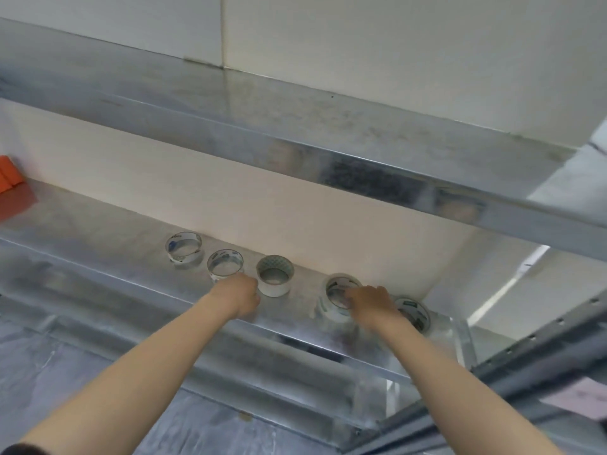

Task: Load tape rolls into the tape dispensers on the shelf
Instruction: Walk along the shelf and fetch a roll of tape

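From the head view we see five tape rolls lying flat, cores pointing up, in a row along the back of the metal shelf. Our right hand reaches furthest, its fingers hooked over the near rim of a clear roll and seemingly closed on it, though blur keeps us from being sure. Our left hand rests curled just in front of another clear roll, beside the white roll; whether it grips anything we cannot tell. Both arms stretch up and forward. No dispenser is clearly visible; an orange object sits far left.
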